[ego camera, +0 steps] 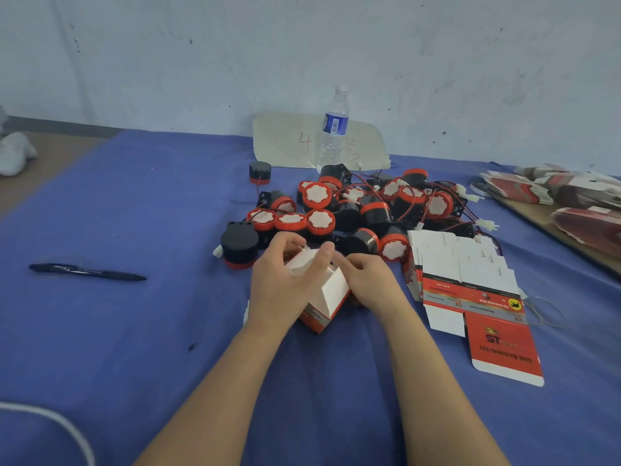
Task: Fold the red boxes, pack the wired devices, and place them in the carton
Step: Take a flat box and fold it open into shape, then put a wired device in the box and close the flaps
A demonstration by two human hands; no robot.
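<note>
A counter (134, 331) draped in a matte blue cloth runs up to a pale wall (168, 45) flecked with dark scuffs; on the left the cloth stops short of a bare brown surface. Against the wall leans a cream sheet of paper (285, 142) marked with a red "4", and in front of it stands a clear plastic water bottle (334, 126) with a blue label. A dark pen (87, 272) lies on the cloth to the left, and a white cable (50, 422) curves across the near left corner. In the middle sits a heap of wired devices (353, 206): squat black cylinders with glossy red rims and white faces, tangled in thin red and black leads ending in white plugs. Just right of them lies a fanned stack of flat box blanks (470, 280), thin card, white inside and printed red outside, and more blanks are piled on a brown board (571, 210) at the right edge. The red box (326, 297) stands half formed on the cloth just in front of the heap, its white inside facing up, between the two hands. The left hand (282, 280) pinches a raised white flap with thumb and fingers, while the right hand (366, 277) curls its fingers against the box's far right side.
</note>
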